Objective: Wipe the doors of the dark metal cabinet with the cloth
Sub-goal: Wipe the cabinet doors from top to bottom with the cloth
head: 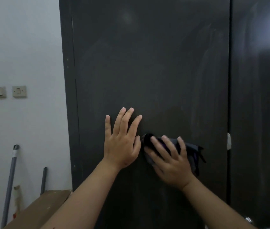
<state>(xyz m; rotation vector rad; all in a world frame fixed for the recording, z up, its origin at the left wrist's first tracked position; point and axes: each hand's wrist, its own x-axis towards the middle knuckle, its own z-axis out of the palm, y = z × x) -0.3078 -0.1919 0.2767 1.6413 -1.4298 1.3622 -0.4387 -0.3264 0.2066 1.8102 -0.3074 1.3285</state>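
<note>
While the cloth [189, 152] sits low on the left door [155, 66] of the dark metal cabinet, at about five o'clock from the panel's middle, the job looks partly done. Faint pale wipe streaks sweep across the upper right of this door, which suggests some passes have been made there; the lower part below the hands shows no such marks, so I judge it is yet to be covered. The right door [261, 96], at three o'clock beyond the vertical seam, carries a bright glare and some faint streaking — whether it has been wiped I cannot tell.

The right hand [169, 160] lies flat over the bunched dark cloth, fingers spread and straight, pressing it against the metal; it is blurred, so it is probably mid-stroke. The left hand [122, 144] is just beside it at nine o'clock, palm flat on the bare door, fingers fanned upward and holding nothing — likely a brace. Both forearms rise from the bottom edge.

Farther out at nine o'clock, a pale wall [23, 47] bears two switch plates [19, 91], with grey poles [9, 184] leaning at seven o'clock.
</note>
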